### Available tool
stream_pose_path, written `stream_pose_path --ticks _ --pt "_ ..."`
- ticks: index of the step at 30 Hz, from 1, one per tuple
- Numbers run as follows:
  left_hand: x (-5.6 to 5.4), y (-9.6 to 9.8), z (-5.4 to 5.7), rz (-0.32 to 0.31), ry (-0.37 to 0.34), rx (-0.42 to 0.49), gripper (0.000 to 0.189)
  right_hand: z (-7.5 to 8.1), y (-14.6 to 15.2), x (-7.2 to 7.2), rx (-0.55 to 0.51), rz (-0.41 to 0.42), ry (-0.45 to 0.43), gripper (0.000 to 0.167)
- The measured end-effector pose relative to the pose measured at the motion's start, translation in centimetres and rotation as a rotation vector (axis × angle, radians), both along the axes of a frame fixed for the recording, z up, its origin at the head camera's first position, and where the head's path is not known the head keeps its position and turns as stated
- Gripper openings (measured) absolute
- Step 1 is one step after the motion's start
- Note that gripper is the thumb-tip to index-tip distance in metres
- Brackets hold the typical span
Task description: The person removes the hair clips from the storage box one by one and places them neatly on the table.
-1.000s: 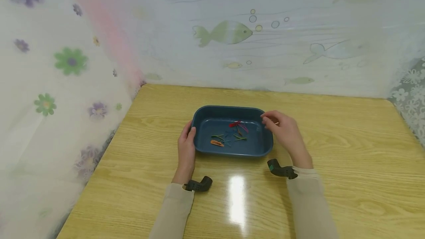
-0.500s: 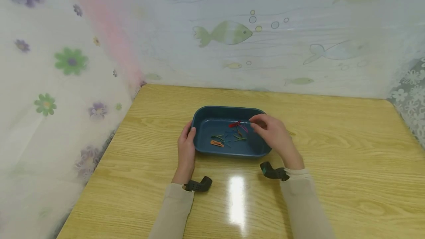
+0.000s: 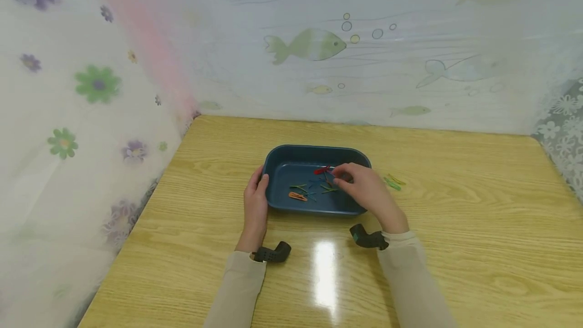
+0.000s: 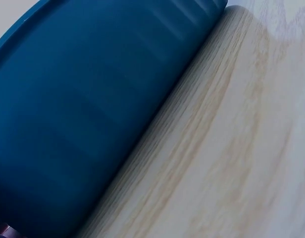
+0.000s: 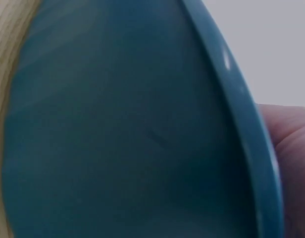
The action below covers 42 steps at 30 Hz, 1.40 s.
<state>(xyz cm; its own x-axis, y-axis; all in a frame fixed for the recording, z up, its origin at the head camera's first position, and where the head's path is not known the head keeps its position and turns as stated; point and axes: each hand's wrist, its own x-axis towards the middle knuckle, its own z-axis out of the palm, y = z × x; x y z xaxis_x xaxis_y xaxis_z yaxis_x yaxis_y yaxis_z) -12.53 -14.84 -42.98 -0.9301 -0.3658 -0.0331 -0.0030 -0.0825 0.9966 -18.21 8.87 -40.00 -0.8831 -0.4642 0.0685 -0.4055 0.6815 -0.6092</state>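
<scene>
A dark blue plastic basin [image 3: 314,153] sits on the table. My left hand [image 3: 256,201] holds its left side, thumb by the rim and fingers along the outer wall. Several snap hair clips lie inside, including a red clip [image 3: 321,170], an orange clip [image 3: 298,196] and a green clip [image 3: 298,187]. Over the right part of the basin, my right hand [image 3: 364,186] reaches down, thumb and forefinger apart beside the clips. These fingers partly cover a pink clip. The right wrist view shows the basin's outer wall [image 5: 118,124], with the hand [image 5: 293,158] beyond the rim.
Right of the basin, a yellow clip [image 3: 397,179] and a green clip [image 3: 391,184] lie on the wooden table [image 3: 478,227]. Behind the table hangs a fish-patterned sheet [image 3: 410,80]; a flowered sheet [image 3: 59,100] borders the left.
My right hand has moved left from the basin's right rim to over the clips inside. The yellow and green clips on the table have come into sight. The left hand has stayed put.
</scene>
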Motion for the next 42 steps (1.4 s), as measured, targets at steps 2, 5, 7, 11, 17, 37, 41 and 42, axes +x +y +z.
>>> stream_pose_path --ticks 2,5,7,11,17,37,41,42 --pt "-0.2 -0.2 -0.4 0.002 0.0 0.005 0.036 -0.1 -0.2 0.1 0.044 0.002 0.022 0.023" --pt "-0.6 -0.4 -1.3 0.004 0.004 0.02 0.036 -0.1 -0.5 0.2 0.105 0.003 0.057 0.02" --pt "-0.9 -0.6 -1.9 0.005 0.008 0.029 0.035 -0.2 -0.7 0.2 0.14 0.006 0.082 0.019" --pt "-1.0 -0.6 -2.3 0.015 0.011 0.024 0.035 -0.4 -1.0 0.4 0.207 0.007 0.114 0.017" --pt "-1.0 -0.4 -2.3 0.031 0.01 0.012 0.034 -0.6 -1.3 0.4 0.294 0.005 0.135 0.019" --pt "-1.0 -0.5 -2.4 0.024 0.017 0.014 0.036 -1.4 -1.9 0.3 0.428 -0.056 0.257 0.019" --pt "-1.0 -0.6 -2.3 0.017 0.003 0.02 0.036 -1.4 -1.9 0.4 0.419 -0.055 0.245 0.017" --pt "-1.0 -0.6 -2.2 0.014 0.0 0.024 0.036 -1.4 -1.9 0.4 0.417 -0.053 0.244 0.016"
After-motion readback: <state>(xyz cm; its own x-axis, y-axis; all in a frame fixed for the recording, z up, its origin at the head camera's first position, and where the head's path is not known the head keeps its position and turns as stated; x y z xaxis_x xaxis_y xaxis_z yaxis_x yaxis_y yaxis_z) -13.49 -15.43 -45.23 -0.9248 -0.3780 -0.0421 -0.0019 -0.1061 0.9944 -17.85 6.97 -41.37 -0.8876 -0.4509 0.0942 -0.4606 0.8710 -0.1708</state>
